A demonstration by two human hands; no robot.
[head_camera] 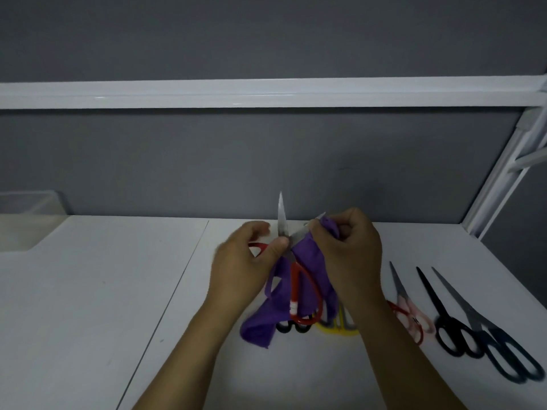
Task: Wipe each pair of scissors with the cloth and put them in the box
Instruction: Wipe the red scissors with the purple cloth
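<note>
Over the white table (118, 291), the left hand (245, 261) pinches one blade of the open red-handled scissors (295, 282). The right hand (349, 253) grips a purple cloth (309, 261) wrapped on the other blade. Other scissors (442, 319) lie to the right, and a clear box (29, 208) stands far left.

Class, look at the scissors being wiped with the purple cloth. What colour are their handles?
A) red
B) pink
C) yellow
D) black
A: the scissors held open by the left hand, one blade pinched in the purple cloth by the right hand, show red handles.
</note>
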